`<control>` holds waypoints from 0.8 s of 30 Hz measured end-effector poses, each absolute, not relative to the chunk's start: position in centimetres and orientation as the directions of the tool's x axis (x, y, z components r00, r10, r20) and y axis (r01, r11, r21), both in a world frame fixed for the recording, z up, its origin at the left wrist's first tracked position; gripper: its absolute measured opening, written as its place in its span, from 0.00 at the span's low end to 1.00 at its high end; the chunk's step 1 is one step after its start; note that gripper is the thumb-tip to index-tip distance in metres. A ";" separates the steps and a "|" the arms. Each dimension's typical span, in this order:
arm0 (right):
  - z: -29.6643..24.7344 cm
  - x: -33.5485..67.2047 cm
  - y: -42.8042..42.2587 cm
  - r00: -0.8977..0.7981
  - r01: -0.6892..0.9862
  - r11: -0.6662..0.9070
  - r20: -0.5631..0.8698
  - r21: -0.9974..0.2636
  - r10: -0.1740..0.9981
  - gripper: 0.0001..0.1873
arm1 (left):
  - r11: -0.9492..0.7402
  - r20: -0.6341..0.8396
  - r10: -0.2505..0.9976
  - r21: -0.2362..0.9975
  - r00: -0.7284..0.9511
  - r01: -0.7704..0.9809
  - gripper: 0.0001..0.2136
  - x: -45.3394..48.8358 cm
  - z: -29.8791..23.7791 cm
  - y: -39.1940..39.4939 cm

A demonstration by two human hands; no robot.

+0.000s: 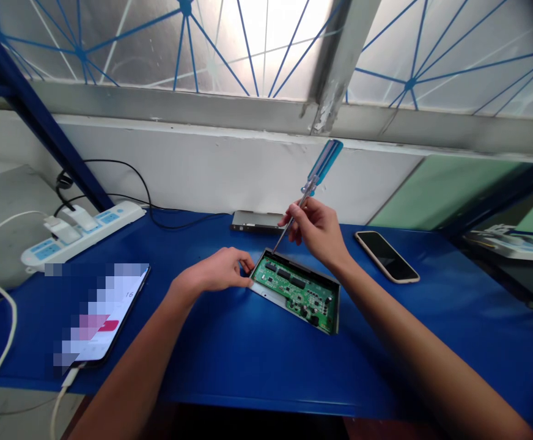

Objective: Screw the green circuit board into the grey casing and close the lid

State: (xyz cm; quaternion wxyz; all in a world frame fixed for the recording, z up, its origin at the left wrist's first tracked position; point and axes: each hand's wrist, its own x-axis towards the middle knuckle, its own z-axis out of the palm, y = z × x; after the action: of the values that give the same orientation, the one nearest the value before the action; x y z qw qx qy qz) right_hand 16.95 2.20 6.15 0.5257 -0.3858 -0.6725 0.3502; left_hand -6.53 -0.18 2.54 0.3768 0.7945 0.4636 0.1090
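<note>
Green rectangular circuit board (294, 288), dotted with black components: seated in a shallow, open-topped, dark and silver metal casing (270, 296), lying aslant near the middle of the desk (230, 360). Left hand (218, 269): curled, thumb and fingers holding the casing's left end. Right hand (319, 229): closed around the slim metal shaft of a screwdriver with a translucent blue handle (311, 183), handle uppermost, tip down at the casing's far left corner. Behind the hands: one flat silver and black metal piece (255, 220), against the white wall (230, 165). Right of the right hand: one dark-screened smartphone in a pale case (387, 256). Left: one lit-screen smartphone, partly pixelated (115, 327), white charging cable (68, 377) attached. Beyond it: one long white power strip with blue socket panels (110, 218), plugs inserted; one thin black cable (139, 177) looping nearby.
</note>
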 end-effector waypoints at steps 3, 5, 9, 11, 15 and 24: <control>5.8 16.5 1.8 -0.230 0.146 0.443 0.405 -0.884 0.885 0.14 | -0.366 -0.049 0.830 0.703 0.555 0.609 0.13 -5.7 1.6 0.0; 5.6 16.3 1.6 -0.277 0.176 0.464 0.409 -0.868 0.869 0.15 | -0.445 0.059 0.823 0.685 0.565 0.577 0.15 -5.4 1.0 0.4; 5.0 16.0 1.5 -0.354 0.292 0.535 0.430 -0.793 0.831 0.16 | -0.509 0.149 0.823 0.622 0.549 0.595 0.19 -5.1 0.0 1.0; 4.7 15.8 1.6 -0.379 0.341 0.555 0.429 -0.759 0.820 0.16 | -0.514 0.156 0.824 0.610 0.545 0.603 0.19 -4.9 -0.2 1.2; 4.2 15.5 1.7 -0.391 0.388 0.563 0.422 -0.730 0.818 0.15 | -0.511 0.161 0.831 0.601 0.533 0.615 0.19 -4.5 -0.4 1.2; 4.4 14.9 1.5 -0.392 0.415 0.569 0.424 -0.711 0.816 0.16 | -0.504 0.161 0.835 0.608 0.527 0.613 0.18 -4.6 -0.8 1.3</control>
State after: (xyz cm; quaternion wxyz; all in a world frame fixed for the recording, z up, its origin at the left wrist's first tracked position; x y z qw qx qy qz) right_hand 14.91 1.53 4.35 0.3921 -0.3875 -0.7940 0.2561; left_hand -4.58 1.34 -0.82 0.2477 0.8378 0.4320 0.2237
